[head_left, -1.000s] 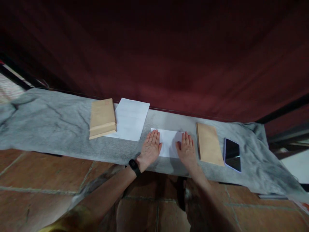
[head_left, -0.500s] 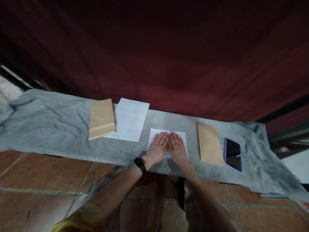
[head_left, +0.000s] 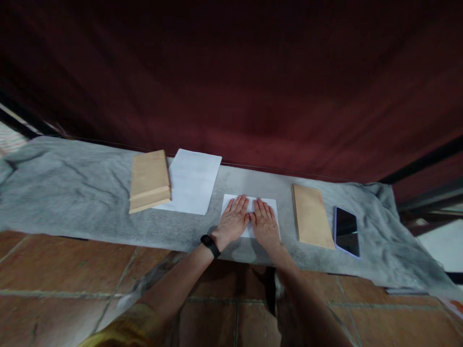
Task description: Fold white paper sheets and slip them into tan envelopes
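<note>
A small white sheet of paper [head_left: 250,206], perhaps folded, lies on the grey cloth in front of me. My left hand [head_left: 233,219] rests flat on its left half, fingers stretched out and pointing away from me. On the right half my right hand [head_left: 265,222] lies flat too, palm down. The two thumbs nearly meet near the middle, and a strip of paper shows between the fingers. Much of the sheet is covered by my hands.
Brown envelopes [head_left: 149,176] lie at the left, overlapping white sheets [head_left: 195,180]. To the right are another brown envelope [head_left: 313,216] and a phone [head_left: 346,231]. The grey cloth [head_left: 90,202] covers a long narrow surface against a dark red backdrop [head_left: 231,106], above a tiled floor [head_left: 61,265].
My hands have slid slightly apart on the white paper, widening the gap between the fingers. The whole view has shifted a little; the other objects stay in place.
</note>
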Demonstrator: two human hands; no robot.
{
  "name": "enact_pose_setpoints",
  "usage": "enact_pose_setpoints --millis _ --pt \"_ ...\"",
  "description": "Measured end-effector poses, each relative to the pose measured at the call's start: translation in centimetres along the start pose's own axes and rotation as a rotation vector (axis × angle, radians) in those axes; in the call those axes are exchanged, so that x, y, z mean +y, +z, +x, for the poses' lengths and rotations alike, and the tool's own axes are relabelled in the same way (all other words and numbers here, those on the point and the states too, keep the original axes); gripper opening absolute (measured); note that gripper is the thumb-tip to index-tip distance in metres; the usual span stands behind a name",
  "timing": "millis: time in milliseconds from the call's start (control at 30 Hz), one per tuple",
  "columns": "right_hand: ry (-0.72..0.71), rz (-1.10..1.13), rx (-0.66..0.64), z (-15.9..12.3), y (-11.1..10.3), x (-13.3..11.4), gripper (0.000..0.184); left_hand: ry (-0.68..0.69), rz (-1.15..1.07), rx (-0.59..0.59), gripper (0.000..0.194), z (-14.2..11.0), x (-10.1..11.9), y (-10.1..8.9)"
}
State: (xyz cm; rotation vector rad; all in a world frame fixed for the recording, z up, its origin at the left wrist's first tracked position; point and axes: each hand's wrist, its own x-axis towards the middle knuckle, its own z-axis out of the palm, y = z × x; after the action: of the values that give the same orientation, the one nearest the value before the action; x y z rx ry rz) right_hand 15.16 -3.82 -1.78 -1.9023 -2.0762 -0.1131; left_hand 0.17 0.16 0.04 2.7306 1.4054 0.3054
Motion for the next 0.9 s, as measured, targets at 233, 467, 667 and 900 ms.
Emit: enact_pose_setpoints --millis 233,467,667,900 --pt "0.023 0.002 0.038 -0.2 0.2 0.2 0.054 -0.066 0.044 0.005 0.057 -0.2 -0.2 -0.3" --pt "0.032 -0.036 0.059 -0.5 0.1 0.5 0.056 -0.107 0.079 -0.002 0.061 -0.7 -0.7 -0.7" --pt "0.021 -0.062 0.078 -0.6 0.3 0.7 0.056 -0.133 0.081 -0.002 0.06 -1.0 -0.7 -0.9" --pt "0.027 -0.071 0.085 -0.7 0.3 1.1 0.057 -0.135 0.076 0.012 0.06 -0.8 -0.9 -0.8"
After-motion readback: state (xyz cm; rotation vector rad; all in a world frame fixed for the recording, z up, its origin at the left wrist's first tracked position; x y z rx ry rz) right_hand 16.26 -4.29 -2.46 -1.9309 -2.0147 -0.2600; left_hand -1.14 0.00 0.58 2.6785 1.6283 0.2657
